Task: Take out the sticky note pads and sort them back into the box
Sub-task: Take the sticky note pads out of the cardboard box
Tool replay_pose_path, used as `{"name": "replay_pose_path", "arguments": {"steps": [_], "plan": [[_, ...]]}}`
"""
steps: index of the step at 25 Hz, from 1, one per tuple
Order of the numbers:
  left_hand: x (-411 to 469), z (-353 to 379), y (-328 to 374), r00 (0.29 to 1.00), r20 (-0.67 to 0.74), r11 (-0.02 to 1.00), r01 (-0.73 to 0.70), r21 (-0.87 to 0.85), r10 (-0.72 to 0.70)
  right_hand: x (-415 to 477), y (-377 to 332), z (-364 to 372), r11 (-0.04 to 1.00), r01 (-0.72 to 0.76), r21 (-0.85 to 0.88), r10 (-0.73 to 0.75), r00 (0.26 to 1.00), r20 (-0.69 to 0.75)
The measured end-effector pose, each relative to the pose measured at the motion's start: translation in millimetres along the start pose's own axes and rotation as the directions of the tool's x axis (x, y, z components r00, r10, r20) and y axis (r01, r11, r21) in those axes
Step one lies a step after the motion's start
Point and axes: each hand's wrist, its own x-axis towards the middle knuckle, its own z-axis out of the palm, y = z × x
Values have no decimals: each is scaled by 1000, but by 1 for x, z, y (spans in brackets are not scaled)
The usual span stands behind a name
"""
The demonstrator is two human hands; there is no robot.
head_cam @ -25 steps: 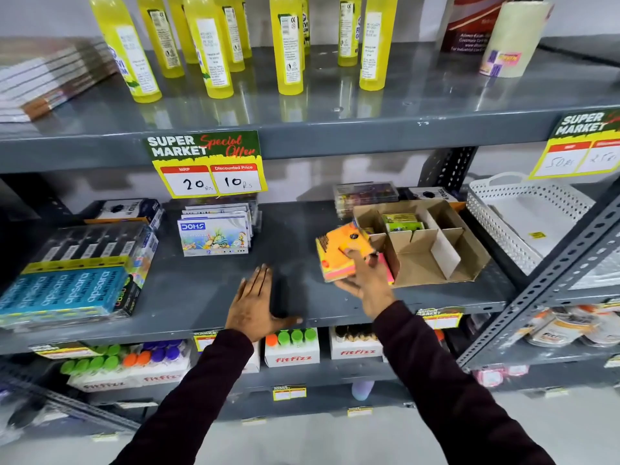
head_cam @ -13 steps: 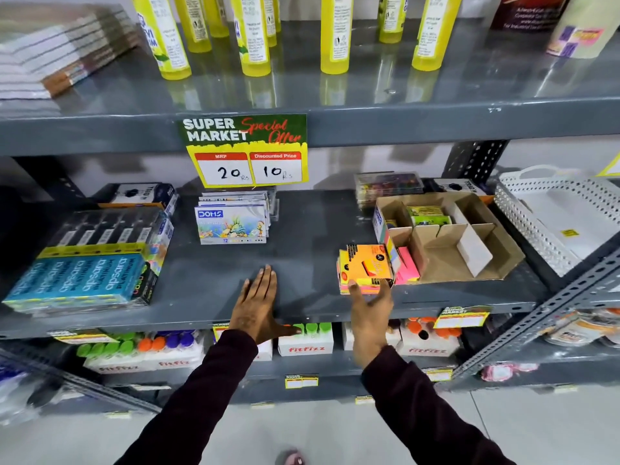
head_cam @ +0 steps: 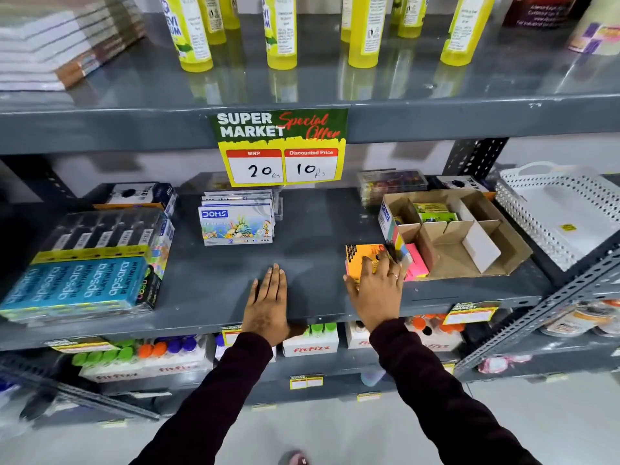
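An open cardboard box (head_cam: 496,260) with dividers sits on the middle shelf at the right. Green sticky note pads (head_cam: 432,213) lie in a back compartment. A pink pad (head_cam: 417,263) leans at the box's front left corner, beside a multicoloured strip pad (head_cam: 396,234). An orange sticky note pad stack (head_cam: 360,260) lies on the shelf just left of the box. My right hand (head_cam: 377,286) rests on top of this stack, fingers spread over it and thumb at its left side. My left hand (head_cam: 268,300) lies flat, palm down, on the bare shelf near the front edge.
A DOMS crayon box stack (head_cam: 236,226) stands behind my left hand. Apsara pencil packs (head_cam: 80,283) fill the left of the shelf. A white perforated basket (head_cam: 563,213) sits right of the box. Yellow bottles (head_cam: 281,31) stand on the upper shelf; a price sign (head_cam: 281,149) hangs from its edge.
My right hand carried the orange stack down from beside the box and set it flat on the shelf; it now lies on top. The left hand stayed put.
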Motion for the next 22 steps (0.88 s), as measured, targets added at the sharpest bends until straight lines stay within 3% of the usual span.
{"name": "replay_pose_path", "arguments": {"steps": [4,7,14,19,22], "plan": [[-1,-2,0,1000,7,1000,-8,5,8,9,-3,-6,997,-75,4,75,997,2],[-1,-3,-1,1000,0,1000,-12,15,12,16,-8,-9,998,-52,24,53,998,-35],[0,-3,-2,1000,11,1000,-12,-1,12,26,-14,-13,998,-70,-6,70,997,42],[2,1,-4,1000,11,1000,-8,4,8,35,-18,-22,992,23,127,-19,999,-31],[2,2,-3,1000,21,1000,0,16,0,57,-33,-19,937,26,347,-34,999,17]]}}
